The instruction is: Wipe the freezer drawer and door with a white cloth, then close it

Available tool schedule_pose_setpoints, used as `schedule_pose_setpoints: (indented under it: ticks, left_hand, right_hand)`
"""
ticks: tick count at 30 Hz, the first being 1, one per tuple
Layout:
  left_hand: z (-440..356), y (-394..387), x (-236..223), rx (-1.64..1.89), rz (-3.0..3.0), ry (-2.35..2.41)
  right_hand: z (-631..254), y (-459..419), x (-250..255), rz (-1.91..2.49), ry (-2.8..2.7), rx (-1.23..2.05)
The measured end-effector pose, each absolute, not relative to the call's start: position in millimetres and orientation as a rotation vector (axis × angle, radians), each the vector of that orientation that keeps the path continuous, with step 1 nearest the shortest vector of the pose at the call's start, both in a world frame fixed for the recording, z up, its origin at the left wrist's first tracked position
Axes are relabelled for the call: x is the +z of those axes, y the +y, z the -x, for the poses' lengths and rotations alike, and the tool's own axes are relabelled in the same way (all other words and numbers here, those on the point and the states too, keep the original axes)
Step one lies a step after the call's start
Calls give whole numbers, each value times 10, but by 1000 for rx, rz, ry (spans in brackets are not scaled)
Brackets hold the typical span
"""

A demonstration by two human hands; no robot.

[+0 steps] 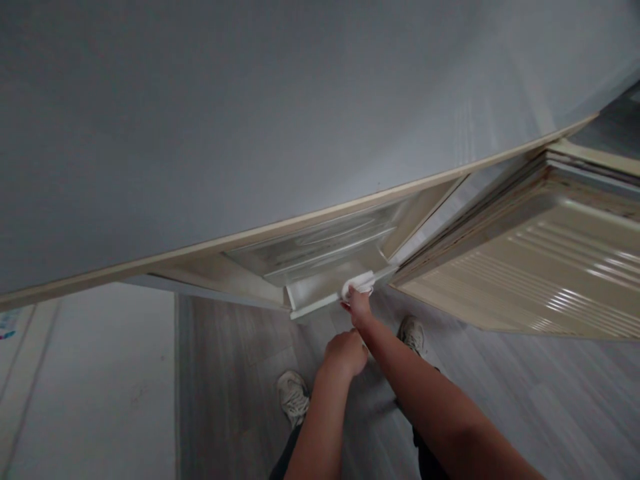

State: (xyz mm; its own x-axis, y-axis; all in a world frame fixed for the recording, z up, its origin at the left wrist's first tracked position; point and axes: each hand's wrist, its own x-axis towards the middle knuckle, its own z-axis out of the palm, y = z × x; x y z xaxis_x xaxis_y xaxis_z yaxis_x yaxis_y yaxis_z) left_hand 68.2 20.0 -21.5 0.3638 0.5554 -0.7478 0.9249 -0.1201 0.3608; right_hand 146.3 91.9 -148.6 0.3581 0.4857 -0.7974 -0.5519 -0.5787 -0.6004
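Note:
My right hand [358, 308] is closed on a small white cloth [358, 283] and presses it against the front lip of a pulled-out clear drawer [314, 297] low in an open fridge. Just below and to the left of it, my left hand [345, 353] hangs in the air curled into a fist, touching nothing. Its fingers are tucked under, so whatever is inside them is hidden. Both forearms reach in from the bottom of the view.
A large grey fridge body [250, 120] fills the upper view. Its open door [550, 273], with a ribbed cream lining, stands out at the right. Below are a grey wood-look floor [225, 373] and my two light shoes [294, 395].

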Motion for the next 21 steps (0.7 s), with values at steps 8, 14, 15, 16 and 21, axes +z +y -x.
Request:
schedule_pose_setpoints:
  ticks: [8, 14, 15, 16, 21]
  left_hand:
    - [-840, 237, -255, -521, -1798, 1290]
    - [-922, 231, -264, -543, -1775, 1330]
    - [-912, 228, -261, -547, -1775, 1332]
    - [-899, 223, -258, -551, -1776, 1328]
    - [-872, 207, -267, -560, -1786, 1303]
  right_hand:
    - [-1573, 896, -1559, 1623, 25, 1535]
    - [-1477, 1011, -1518, 1413, 1, 1703]
    - [-1480, 1046, -1512, 1379, -3, 1738]
    - [-1490, 1084, -1507, 1349, -8, 1767]
    - [-1591, 1263, -1497, 1216, -42, 1845]
